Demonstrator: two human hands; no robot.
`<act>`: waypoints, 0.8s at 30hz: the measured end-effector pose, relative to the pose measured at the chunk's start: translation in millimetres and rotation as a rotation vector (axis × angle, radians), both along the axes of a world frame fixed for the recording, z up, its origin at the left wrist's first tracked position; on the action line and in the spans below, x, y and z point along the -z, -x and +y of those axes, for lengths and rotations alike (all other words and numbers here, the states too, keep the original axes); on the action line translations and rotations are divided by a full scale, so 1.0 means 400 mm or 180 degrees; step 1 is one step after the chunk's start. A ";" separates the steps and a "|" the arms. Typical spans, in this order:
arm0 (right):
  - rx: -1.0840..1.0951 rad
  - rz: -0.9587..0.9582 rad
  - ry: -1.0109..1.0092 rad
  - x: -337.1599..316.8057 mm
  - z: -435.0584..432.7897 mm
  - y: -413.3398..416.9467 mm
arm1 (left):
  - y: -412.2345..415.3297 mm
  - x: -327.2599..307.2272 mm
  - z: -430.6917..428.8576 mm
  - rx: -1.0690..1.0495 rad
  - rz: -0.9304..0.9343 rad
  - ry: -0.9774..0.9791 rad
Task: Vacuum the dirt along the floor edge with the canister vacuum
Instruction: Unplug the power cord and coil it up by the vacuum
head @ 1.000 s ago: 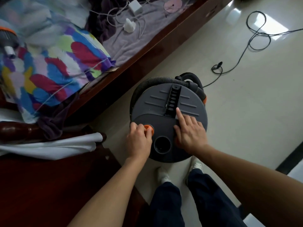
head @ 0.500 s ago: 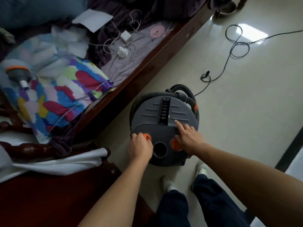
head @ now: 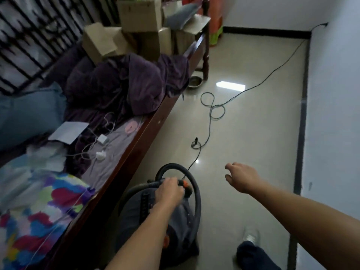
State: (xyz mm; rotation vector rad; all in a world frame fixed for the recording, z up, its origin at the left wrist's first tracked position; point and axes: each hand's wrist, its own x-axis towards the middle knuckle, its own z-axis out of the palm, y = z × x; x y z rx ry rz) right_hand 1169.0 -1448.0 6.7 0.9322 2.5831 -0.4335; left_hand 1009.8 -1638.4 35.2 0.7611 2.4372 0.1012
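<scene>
The shiny floor [head: 253, 133] runs beside a bed [head: 148, 133]. At 6 o'clock, the left hand [head: 169, 191] grips the canister vacuum [head: 181, 227]; the right hand [head: 241, 176] hangs loose, empty. The cord [head: 210, 121] looped at 12 o'clock might snag feet.

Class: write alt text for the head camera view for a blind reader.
A person's left hand grips the top of a grey canister vacuum beside a cluttered bed; the right hand hangs open over the floor, where a power cord trails.
</scene>
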 end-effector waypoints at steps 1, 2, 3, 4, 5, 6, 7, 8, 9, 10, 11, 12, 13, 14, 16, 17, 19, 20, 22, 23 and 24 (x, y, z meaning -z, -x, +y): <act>0.0053 0.0030 -0.0021 -0.014 0.062 -0.012 | -0.008 -0.013 0.066 0.0090 0.0009 -0.0015; 0.0105 0.0042 -0.0029 -0.025 0.126 -0.025 | -0.017 -0.023 0.134 0.0143 0.0016 -0.0010; 0.0166 0.0051 -0.0029 -0.035 0.193 -0.037 | -0.025 -0.031 0.203 0.0173 0.0019 0.0000; 0.0223 0.0070 -0.0033 -0.048 0.262 -0.048 | -0.033 -0.038 0.276 0.0204 0.0024 -0.0002; 0.0269 0.0093 -0.0051 -0.062 0.332 -0.060 | -0.042 -0.045 0.349 0.0226 0.0010 -0.0020; 0.0311 0.0126 -0.0095 -0.081 0.402 -0.072 | -0.051 -0.051 0.419 0.0234 -0.0010 -0.0071; 0.0359 0.0162 -0.0159 -0.103 0.470 -0.083 | -0.058 -0.059 0.487 0.0251 -0.0019 -0.0139; 0.0419 0.0188 -0.0227 -0.130 0.536 -0.095 | -0.065 -0.070 0.553 0.0301 -0.0016 -0.0206; 0.0473 0.0207 -0.0297 -0.157 0.599 -0.107 | -0.074 -0.085 0.615 0.0374 -0.0006 -0.0258; 0.0525 0.0225 -0.0363 -0.184 0.659 -0.118 | -0.081 -0.103 0.673 0.0455 0.0013 -0.0306; 0.0582 0.0260 -0.0433 -0.209 0.715 -0.125 | -0.083 -0.122 0.727 0.0537 0.0036 -0.0344; 0.0640 0.0293 -0.0497 -0.233 0.771 -0.129 | -0.083 -0.143 0.780 0.0604 0.0061 -0.0395; 0.0690 0.0328 -0.0554 -0.255 0.824 -0.129 | -0.078 -0.161 0.831 0.0641 0.0078 -0.0427; 0.0740 0.0360 -0.0597 -0.277 0.874 -0.126 | -0.068 -0.178 0.883 0.0658 0.0104 -0.0450; 0.0837 0.0404 -0.0635 -0.315 0.970 -0.112 | -0.039 -0.206 0.981 0.0704 0.0167 -0.0497; 0.0887 0.0432 -0.0649 -0.330 1.018 -0.103 | -0.022 -0.216 1.030 0.0722 0.0190 -0.0530; 0.0978 0.0489 -0.0683 -0.352 1.113 -0.083 | 0.015 -0.229 1.127 0.0715 0.0192 -0.0613; 0.1026 0.0503 -0.0704 -0.359 1.163 -0.071 | 0.037 -0.231 1.177 0.0704 0.0201 -0.0648; 0.1089 0.0488 -0.0764 -0.370 1.271 -0.043 | 0.087 -0.227 1.293 0.0758 0.0226 -0.0646; 0.1118 0.0478 -0.0787 -0.373 1.316 -0.032 | 0.107 -0.225 1.342 0.0776 0.0207 -0.0646; 0.1179 0.0474 -0.0806 -0.372 1.378 -0.015 | 0.135 -0.221 1.414 0.0812 0.0198 -0.0671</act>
